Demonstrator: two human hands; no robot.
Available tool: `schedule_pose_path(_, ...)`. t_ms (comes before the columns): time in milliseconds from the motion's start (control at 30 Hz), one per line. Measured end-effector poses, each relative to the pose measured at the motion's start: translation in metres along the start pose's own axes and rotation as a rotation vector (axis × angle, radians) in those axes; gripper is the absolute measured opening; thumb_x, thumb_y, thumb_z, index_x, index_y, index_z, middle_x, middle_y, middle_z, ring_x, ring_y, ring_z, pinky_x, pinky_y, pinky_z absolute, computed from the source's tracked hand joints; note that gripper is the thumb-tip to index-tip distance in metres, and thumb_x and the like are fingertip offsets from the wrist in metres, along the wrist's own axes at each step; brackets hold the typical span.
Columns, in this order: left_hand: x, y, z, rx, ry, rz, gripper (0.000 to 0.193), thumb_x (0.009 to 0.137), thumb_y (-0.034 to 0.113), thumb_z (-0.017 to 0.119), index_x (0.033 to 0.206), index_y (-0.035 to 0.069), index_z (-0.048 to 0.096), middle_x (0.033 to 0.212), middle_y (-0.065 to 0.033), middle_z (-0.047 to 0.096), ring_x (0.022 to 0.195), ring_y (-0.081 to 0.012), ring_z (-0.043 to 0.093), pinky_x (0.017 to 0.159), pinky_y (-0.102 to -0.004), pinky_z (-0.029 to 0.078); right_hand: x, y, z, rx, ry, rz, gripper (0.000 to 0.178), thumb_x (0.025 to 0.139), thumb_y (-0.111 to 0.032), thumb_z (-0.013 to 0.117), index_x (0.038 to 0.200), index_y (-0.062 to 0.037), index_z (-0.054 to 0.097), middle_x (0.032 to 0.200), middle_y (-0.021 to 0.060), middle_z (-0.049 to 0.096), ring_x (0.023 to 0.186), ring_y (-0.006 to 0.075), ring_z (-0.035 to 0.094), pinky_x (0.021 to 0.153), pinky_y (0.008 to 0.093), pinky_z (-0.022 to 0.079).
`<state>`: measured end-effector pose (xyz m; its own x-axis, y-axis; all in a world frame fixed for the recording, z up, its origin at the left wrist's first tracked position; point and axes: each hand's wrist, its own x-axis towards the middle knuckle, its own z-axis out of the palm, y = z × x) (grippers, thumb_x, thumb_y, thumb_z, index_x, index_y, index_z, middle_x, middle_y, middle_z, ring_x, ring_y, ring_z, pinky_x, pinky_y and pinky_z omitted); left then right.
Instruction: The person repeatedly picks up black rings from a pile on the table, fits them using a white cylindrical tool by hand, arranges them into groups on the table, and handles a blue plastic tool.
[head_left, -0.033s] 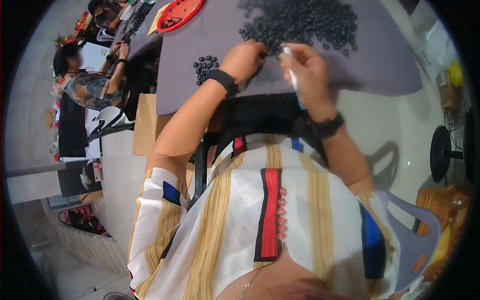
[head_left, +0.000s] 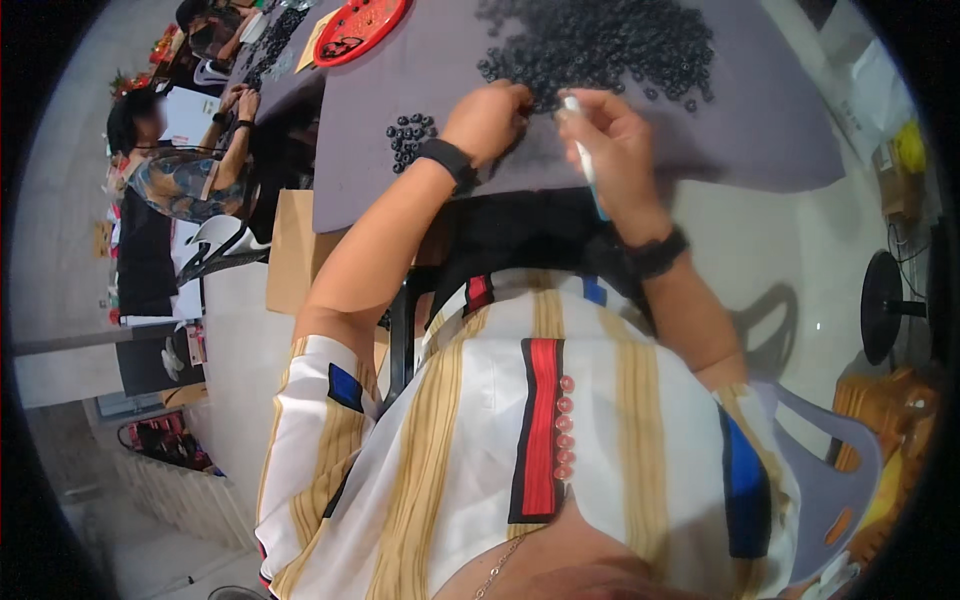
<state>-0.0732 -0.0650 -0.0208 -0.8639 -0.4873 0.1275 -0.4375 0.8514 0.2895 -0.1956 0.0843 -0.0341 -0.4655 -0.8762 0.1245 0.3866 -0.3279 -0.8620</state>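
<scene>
My left hand (head_left: 485, 125) rests on the grey-covered table (head_left: 355, 180), its fingers curled together at the near edge of a big pile of small black bead-like rings (head_left: 600, 50). What its fingertips pinch, if anything, is hidden. Held in my right hand (head_left: 625, 155) is a slim white pen-like tool (head_left: 586, 155) with a bluish lower end, slanting down toward the wrist. The right thumb and forefinger come close to the pile, a short gap from the left fingers. A small separate group of the same black rings (head_left: 410, 132) lies left of my left wrist.
A red tray (head_left: 378, 35) with a few dark pieces sits at the table's far left. Beside the table stands a cardboard box (head_left: 290, 250). Another person (head_left: 185, 175) works at the left, hands over a table. A black round-based stand (head_left: 880, 308) is at right.
</scene>
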Motion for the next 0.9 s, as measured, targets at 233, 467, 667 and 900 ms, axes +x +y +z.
schedule_pose_path(233, 0.008, 0.009, 0.001, 0.133, -0.02, 0.024, 0.018, 0.077, 0.011, 0.061, 0.094, 0.005, 0.063, 0.094, -0.017, 0.061, 0.092, -0.0374, 0.059, 0.077, -0.0449, 0.048, -0.004, 0.002, 0.0, -0.014, -0.004, -0.028, 0.022, 0.084, -0.006, 0.063, 0.106, -0.0044, 0.063, 0.075, -0.0005, 0.059, 0.057, 0.0041, 0.051, 0.049, 0.0165, 0.039)
schedule_pose_path(467, -0.018, 0.005, -0.014, -0.792, 0.1, -0.254, 0.015, 0.089, 0.01, 0.057, 0.099, 0.0, 0.061, 0.087, -0.006, 0.063, 0.068, -0.0155, 0.059, 0.064, -0.0293, 0.051, -0.003, 0.001, 0.0, -0.143, -0.147, -0.075, 0.023, 0.084, -0.005, 0.062, 0.107, -0.0032, 0.061, 0.076, -0.0014, 0.059, 0.059, 0.0042, 0.05, 0.052, 0.0173, 0.038)
schedule_pose_path(667, -0.053, 0.03, -0.025, -1.798, 0.088, -0.552, 0.016, 0.093, 0.009, 0.052, 0.104, -0.002, 0.057, 0.084, -0.0069, 0.061, 0.068, -0.0109, 0.057, 0.06, -0.0238, 0.053, -0.013, 0.0, 0.014, -0.128, -0.268, -0.065, 0.031, 0.084, -0.004, 0.062, 0.114, -0.0026, 0.055, 0.078, -0.0015, 0.059, 0.062, 0.0029, 0.05, 0.053, 0.0171, 0.038)
schedule_pose_path(900, -0.069, 0.034, -0.021, -2.002, 0.043, -0.455, 0.014, 0.093, 0.011, 0.053, 0.1, 0.0, 0.058, 0.082, -0.0056, 0.06, 0.069, -0.0117, 0.056, 0.063, -0.0266, 0.053, -0.017, -0.001, 0.018, -0.158, -0.387, -0.066, 0.033, 0.085, -0.003, 0.062, 0.115, 0.0027, 0.051, 0.079, 0.0027, 0.063, 0.071, 0.0047, 0.058, 0.062, 0.0186, 0.045)
